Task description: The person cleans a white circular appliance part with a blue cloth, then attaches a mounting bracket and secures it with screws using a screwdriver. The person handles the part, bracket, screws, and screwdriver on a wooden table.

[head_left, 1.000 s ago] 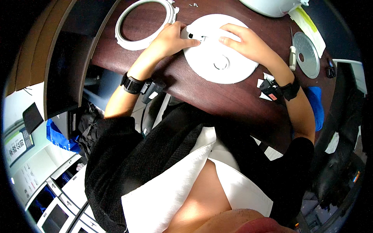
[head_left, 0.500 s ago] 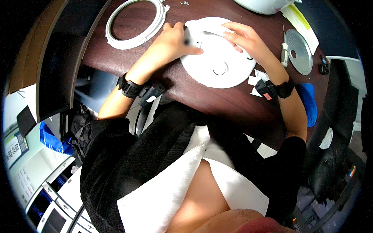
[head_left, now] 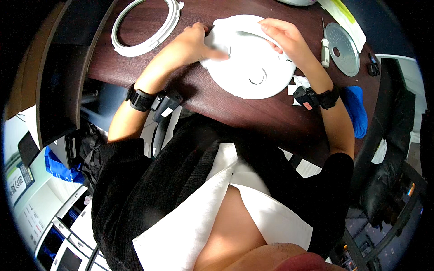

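A round white appliance lid point(head_left: 244, 83), with a curved raised band toward its far side and a small ring mark on its face, lies before me on the dark wooden table. My left hand point(head_left: 192, 45) grips its left edge, the thumb stretched over the top and the other fingers bent at the far side. The thumb tip is blurred. On the right, my right hand point(head_left: 285, 40) holds the lid near the end of the raised band, its fingers curled over, partly hiding that side. Both wrists wear black straps with small devices.
A white ring point(head_left: 116, 34) lies at the far left. To the right are a screwdriver point(head_left: 325, 54) with a pale handle, a perforated metal disc point(head_left: 346, 58), a small black object point(head_left: 373, 67) and a blue cloth-like item point(head_left: 355, 110). White paper scraps point(head_left: 298, 81) sit beside the lid.
The whole view has shifted a little, so the table items appear slightly left and higher. Both hands keep their hold on the lid; the left thumb looks more blurred.
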Motion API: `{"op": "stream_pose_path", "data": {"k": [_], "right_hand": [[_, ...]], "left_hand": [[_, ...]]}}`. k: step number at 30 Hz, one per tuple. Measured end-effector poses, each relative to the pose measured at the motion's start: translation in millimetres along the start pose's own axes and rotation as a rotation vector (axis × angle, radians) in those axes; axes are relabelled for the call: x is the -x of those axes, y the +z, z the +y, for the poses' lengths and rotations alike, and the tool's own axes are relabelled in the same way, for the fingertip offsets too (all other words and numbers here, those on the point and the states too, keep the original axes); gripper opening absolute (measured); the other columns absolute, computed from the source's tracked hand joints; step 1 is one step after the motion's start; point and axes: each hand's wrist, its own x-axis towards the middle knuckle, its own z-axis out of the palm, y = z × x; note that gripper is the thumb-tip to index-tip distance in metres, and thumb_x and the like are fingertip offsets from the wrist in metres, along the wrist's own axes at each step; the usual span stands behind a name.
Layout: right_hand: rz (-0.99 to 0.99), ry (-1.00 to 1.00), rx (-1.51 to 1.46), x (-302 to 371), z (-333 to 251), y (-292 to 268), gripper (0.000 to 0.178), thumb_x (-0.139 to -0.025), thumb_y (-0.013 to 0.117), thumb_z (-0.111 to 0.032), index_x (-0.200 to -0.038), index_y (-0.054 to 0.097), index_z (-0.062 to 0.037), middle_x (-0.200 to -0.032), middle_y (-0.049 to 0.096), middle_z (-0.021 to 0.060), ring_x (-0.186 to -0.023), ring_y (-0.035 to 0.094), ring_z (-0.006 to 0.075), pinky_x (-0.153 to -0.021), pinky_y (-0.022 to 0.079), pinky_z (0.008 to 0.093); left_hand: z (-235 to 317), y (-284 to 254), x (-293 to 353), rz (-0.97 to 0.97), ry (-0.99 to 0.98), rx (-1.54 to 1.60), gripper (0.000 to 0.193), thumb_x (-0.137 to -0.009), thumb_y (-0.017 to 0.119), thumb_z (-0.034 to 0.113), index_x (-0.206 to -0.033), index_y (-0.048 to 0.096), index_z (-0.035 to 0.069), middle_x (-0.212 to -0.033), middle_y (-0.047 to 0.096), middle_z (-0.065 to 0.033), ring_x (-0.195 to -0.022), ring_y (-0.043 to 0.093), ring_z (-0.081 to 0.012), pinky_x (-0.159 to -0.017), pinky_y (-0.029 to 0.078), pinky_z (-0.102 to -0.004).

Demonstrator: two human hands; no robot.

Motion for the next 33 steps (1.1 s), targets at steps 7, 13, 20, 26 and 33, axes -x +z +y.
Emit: {"op": "stream_pose_path", "data": {"k": [7,13,20,26,33], "right_hand": [[-0.062,0.004,0.055,4.4,2.5,-10.9,0.030,-0.102,0.047,-0.030,-0.107,0.060,-0.0028,-0.068,0.045,-0.0059,-0.057,0.038,0.0013,-0.050,0.031,0.0171],[-0.059,-0.035,0.175,15.0,-6.5,-8.3,0.030,-0.102,0.048,-0.031,-0.098,0.059,-0.0037,-0.069,0.046,-0.0044,-0.058,0.040,0.0038,-0.054,0.034,0.0187],[-0.044,-0.157,0.511,21.9,-18.5,-1.7,0.030,-0.098,0.056,-0.031,-0.094,0.058,-0.0012,-0.076,0.056,0.0033,-0.068,0.053,0.0106,-0.064,0.045,0.0266],[-0.142,-0.142,0.473,23.5,-28.6,-10.1,0.027,-0.097,0.056,-0.027,-0.107,0.059,-0.0026,-0.077,0.058,0.0050,-0.066,0.054,0.0102,-0.061,0.045,0.0258],[-0.262,-0.227,0.606,31.4,-67.0,-13.3,0.024,-0.095,0.057,-0.021,-0.108,0.059,-0.0011,-0.078,0.060,0.0097,-0.065,0.058,0.0191,-0.062,0.045,0.0296]], "left_hand": [[20.8,13.3,9.1,0.104,0.001,-0.074,0.091,-0.061,0.085,0.049,-0.116,0.051,-0.015,-0.109,0.053,-0.0344,-0.095,0.063,-0.0429,-0.081,0.055,-0.0399],[26.4,17.9,14.9,0.284,0.061,-0.091,0.083,-0.062,0.086,0.040,-0.117,0.052,-0.013,-0.110,0.052,-0.0305,-0.100,0.059,-0.0396,-0.085,0.053,-0.0405],[21.6,4.1,7.9,0.249,0.192,0.162,0.081,-0.064,0.086,0.033,-0.123,0.050,-0.010,-0.110,0.060,-0.0294,-0.101,0.064,-0.0378,-0.086,0.054,-0.0392],[1.0,-25.3,0.1,-0.181,0.009,0.853,0.062,-0.081,0.071,0.023,-0.132,0.050,-0.005,-0.113,0.064,-0.0133,-0.104,0.061,-0.0203,-0.091,0.048,-0.0348],[38.7,-39.8,22.5,-0.069,0.184,0.893,0.062,-0.081,0.076,0.024,-0.130,0.050,-0.004,-0.114,0.063,-0.0126,-0.104,0.060,-0.0175,-0.090,0.048,-0.0305]]}}
